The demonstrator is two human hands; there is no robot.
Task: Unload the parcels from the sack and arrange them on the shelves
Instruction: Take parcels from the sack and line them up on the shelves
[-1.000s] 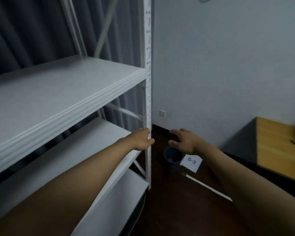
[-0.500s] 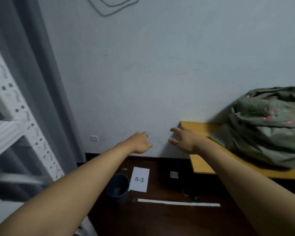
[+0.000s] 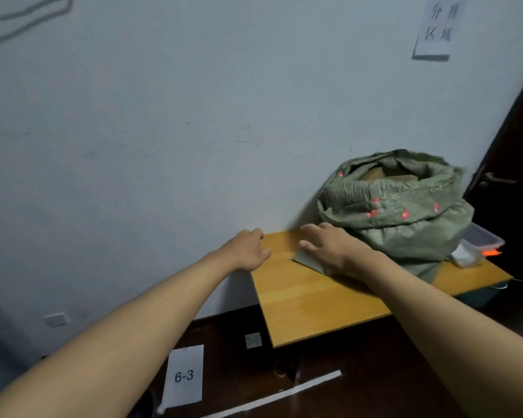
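Sack (image 3: 396, 215) of soft green woven cloth slumps upright at the far right of the wooden surface (image 3: 308, 300), mouth rolled open upward, brown parcels (image 3: 387, 176) showing inside, probably stiff cardboard. Best grasped by their edges through the mouth. Left hand (image 3: 248, 248) loosely curled, right hand (image 3: 329, 245) spread; both hold nothing, just beside the sack.

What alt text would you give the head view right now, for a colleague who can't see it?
Two bare arms reach toward a green woven sack standing open on a wooden table against a pale wall, brown parcels showing inside. The left hand and right hand, fingers relaxed, hold nothing. A "6-3" paper sign lies on the dark floor.
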